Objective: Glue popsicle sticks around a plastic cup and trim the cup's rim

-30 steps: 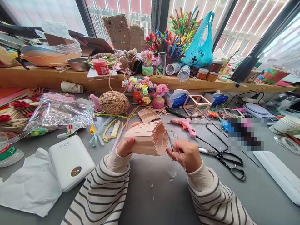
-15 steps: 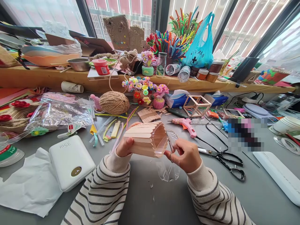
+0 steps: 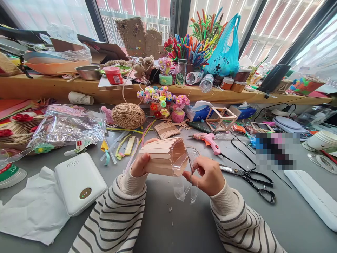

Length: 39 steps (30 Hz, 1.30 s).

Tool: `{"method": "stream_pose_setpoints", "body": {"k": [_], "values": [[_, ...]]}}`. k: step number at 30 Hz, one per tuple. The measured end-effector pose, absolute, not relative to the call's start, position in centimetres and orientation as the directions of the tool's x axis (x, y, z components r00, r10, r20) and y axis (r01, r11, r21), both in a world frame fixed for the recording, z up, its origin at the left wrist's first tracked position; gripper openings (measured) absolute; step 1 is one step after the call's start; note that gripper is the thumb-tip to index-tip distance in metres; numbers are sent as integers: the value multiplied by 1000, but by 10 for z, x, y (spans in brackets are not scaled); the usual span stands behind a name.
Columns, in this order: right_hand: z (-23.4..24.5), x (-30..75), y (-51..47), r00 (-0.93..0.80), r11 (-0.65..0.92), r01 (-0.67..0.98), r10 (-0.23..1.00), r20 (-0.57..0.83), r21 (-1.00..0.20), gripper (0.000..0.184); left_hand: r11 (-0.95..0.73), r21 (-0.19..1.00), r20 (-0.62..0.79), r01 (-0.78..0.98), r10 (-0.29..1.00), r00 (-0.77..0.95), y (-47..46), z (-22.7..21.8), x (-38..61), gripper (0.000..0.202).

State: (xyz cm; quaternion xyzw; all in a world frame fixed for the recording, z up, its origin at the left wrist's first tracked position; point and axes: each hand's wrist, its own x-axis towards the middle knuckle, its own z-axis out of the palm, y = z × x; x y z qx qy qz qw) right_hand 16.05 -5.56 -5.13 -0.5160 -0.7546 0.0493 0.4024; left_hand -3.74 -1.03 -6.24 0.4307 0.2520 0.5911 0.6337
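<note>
My left hand (image 3: 141,163) is wrapped round a cup covered with popsicle sticks (image 3: 160,158), which lies on its side in the air with its mouth to the right. Clear plastic (image 3: 181,188) lines that mouth, and cut strips of it hang below the rim. At the rim, my right hand (image 3: 209,175) is closed on small metal scissors (image 3: 191,165), their blades upright against the plastic. Fingers hide part of the scissors' handles.
A pink glue gun (image 3: 209,141) and large black-handled scissors (image 3: 249,177) lie to the right. A white power bank (image 3: 80,184) rests on paper at the left. Behind are loose popsicle sticks (image 3: 167,130), a twine ball (image 3: 129,115) and a wooden-stick cube frame (image 3: 221,118).
The hanging plastic has split into separate strips and shifted. My right hand has moved slightly left with the scissors; the left hand and the cup stay nearly still.
</note>
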Motion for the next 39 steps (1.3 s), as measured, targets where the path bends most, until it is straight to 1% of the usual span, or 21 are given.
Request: {"method": "stream_pose_setpoints", "body": {"k": [6, 13, 16, 21, 26, 28, 33, 39], "values": [[-53, 156, -55, -105, 464, 729, 803, 587, -504, 47, -9, 874, 114, -486, 976, 186, -8, -62, -40, 48], [-58, 154, -50, -98, 507, 696, 768, 633, -508, 50, 13, 869, 88, -494, 980, 180, -7, -66, -39, 39], [-59, 153, -49, -90, 511, 688, 765, 638, -515, 51, 29, 863, 66, -504, 983, 171, -6, -68, -40, 40], [-60, 152, -49, -72, 504, 655, 783, 618, -563, 53, 34, 872, 65, -489, 981, 184, -7, -65, -41, 43], [-58, 154, -51, -69, 450, 709, 811, 582, -543, 50, 64, 857, 50, -511, 977, 207, -9, -60, -40, 41], [-58, 155, -52, -61, 427, 746, 808, 585, -512, 48, 53, 866, 63, -497, 975, 213, -9, -61, -39, 42], [-59, 156, -52, -42, 380, 827, 776, 629, -414, 47, -74, 917, 158, -393, 970, 184, -6, -65, -39, 50], [-58, 158, -52, -70, 424, 799, 770, 634, -427, 48, -106, 919, 186, -379, 966, 181, -8, -62, -38, 51]]}}
